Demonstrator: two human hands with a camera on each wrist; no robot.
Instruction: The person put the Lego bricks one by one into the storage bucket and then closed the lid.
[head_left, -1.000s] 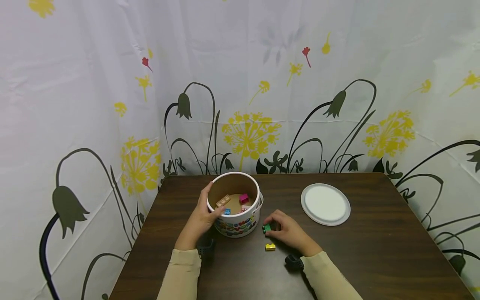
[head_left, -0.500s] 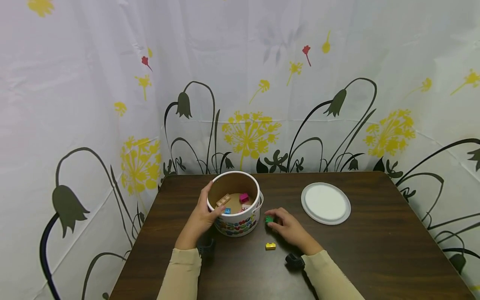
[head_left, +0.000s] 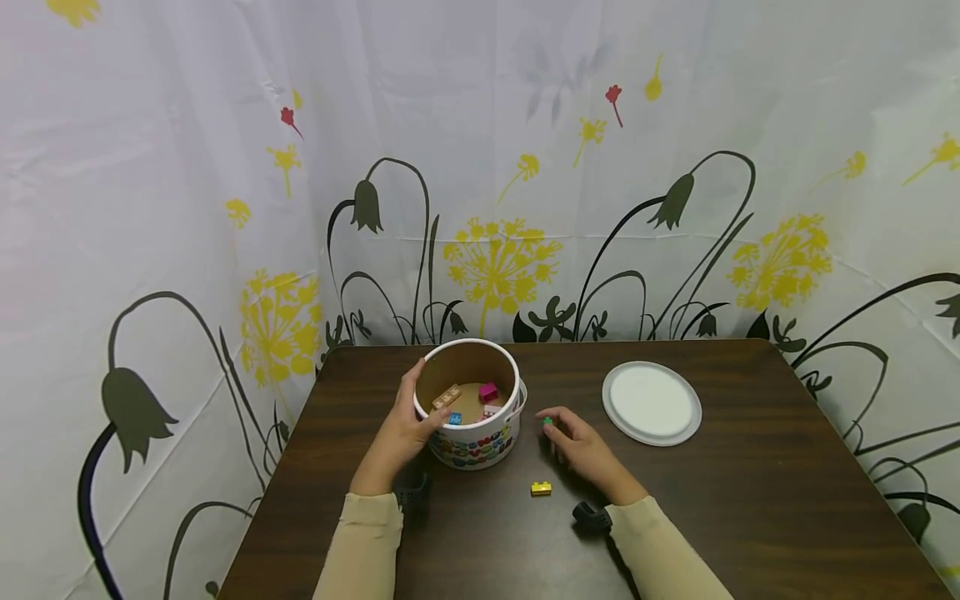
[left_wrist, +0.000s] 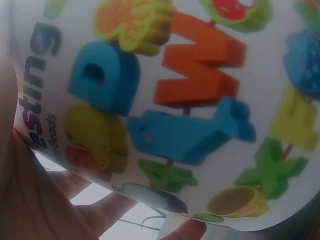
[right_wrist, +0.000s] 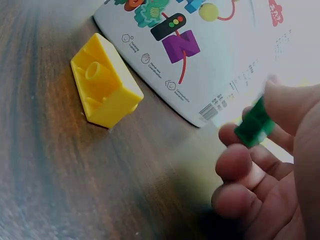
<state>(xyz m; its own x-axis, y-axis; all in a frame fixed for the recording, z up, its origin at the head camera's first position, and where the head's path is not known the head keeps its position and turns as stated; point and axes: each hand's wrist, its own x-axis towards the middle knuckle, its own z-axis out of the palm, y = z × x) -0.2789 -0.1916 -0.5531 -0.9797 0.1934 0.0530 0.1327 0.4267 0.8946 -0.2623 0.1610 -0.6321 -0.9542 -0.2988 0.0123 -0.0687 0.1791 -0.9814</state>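
A white bucket [head_left: 474, 450] with colourful letter and animal prints stands on the table. My left hand [head_left: 401, 437] grips its left side, thumb over the rim and fingers round the outside. Inside lie an orange brick [head_left: 447, 397], a magenta brick [head_left: 488, 392], a blue brick [head_left: 455, 418] and a pale pink brick [head_left: 491, 411]. To the right of the bucket, my right hand [head_left: 585, 450] pinches a green brick [right_wrist: 256, 123] between thumb and fingers, raised off the table. A yellow brick [head_left: 541, 489] lies on the table nearer me, its hollow underside showing in the right wrist view.
A round white lid [head_left: 651, 403] lies flat at the back right of the dark wooden table [head_left: 780, 492]. Behind the table hangs a white curtain [head_left: 480, 108] printed with flowers. The bucket's handle [head_left: 522, 400] hangs down its right side.
My right hand has picked the green brick up off the table, moving slightly away from me and to the right. The left hand and bucket stay put.
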